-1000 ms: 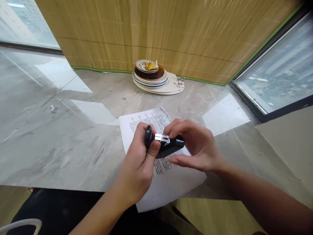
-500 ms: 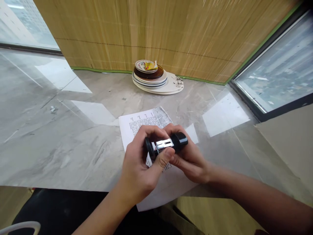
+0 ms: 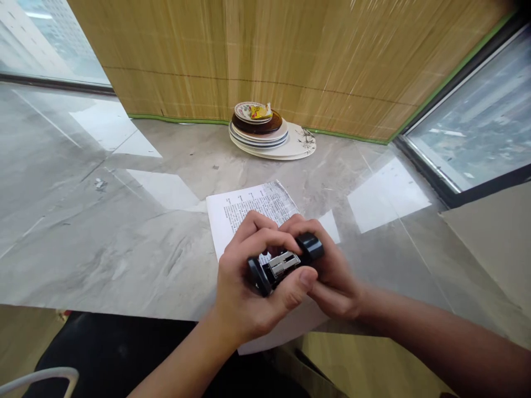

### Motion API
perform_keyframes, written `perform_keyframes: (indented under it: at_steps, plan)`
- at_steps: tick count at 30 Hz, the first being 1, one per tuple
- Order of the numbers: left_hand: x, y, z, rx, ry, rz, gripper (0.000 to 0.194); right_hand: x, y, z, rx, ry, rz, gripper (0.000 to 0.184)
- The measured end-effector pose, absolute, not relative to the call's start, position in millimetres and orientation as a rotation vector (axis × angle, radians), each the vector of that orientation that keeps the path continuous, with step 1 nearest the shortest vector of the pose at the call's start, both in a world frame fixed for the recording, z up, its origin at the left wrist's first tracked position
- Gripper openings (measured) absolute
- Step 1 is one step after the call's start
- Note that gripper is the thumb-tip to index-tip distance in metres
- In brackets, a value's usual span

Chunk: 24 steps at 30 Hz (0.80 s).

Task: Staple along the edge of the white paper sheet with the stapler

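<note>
A black stapler (image 3: pixel 310 247) with a bare metal staple channel lies between my two hands, its top opened away from its base. My left hand (image 3: pixel 253 282) is wrapped round the near-left end, with thumb and index finger reaching along the metal part. At the other end, my right hand (image 3: pixel 334 271) is closed round the black body; some of its fingers are hidden behind the stapler. Under both hands, printed paper sheets (image 3: pixel 236 213) lie on the marble-patterned table, with their lower end hanging past the front edge.
A stack of plates (image 3: pixel 259 135) stands at the back, a yellow packet (image 3: pixel 261 111) on top. Behind it hangs a bamboo blind (image 3: pixel 265 55). Small scraps (image 3: pixel 99 183) lie on the table (image 3: pixel 145 249) at left. Windows flank both sides; a pale chair part (image 3: pixel 45 376) shows lower left.
My left thumb and index finger have moved right along the metal channel. The stapler has tilted and sits slightly lower in view. The whole scene has shifted slightly right.
</note>
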State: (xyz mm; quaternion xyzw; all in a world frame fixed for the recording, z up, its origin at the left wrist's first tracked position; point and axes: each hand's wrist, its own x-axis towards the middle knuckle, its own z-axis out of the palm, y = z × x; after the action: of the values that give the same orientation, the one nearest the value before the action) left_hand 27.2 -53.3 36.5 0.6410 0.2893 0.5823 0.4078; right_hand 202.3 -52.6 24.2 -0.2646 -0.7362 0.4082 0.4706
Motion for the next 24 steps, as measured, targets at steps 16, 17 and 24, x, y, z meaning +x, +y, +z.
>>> perform_keyframes:
  at_steps: [16, 17, 24]
  plan:
    - [38, -67, 31, 1.288, 0.736, 1.500, 0.072, 194, -58, 24, -0.566, -1.843, 1.063, 0.031]
    - [38, -67, 32, 1.299, 0.730, 1.501, 0.072, 194, -58, 24, -0.559, -1.846, 1.055, 0.033]
    - [38, -68, 32, 1.341, 0.700, 1.496, 0.070, 194, -60, 25, -0.544, -1.829, 1.059, 0.035]
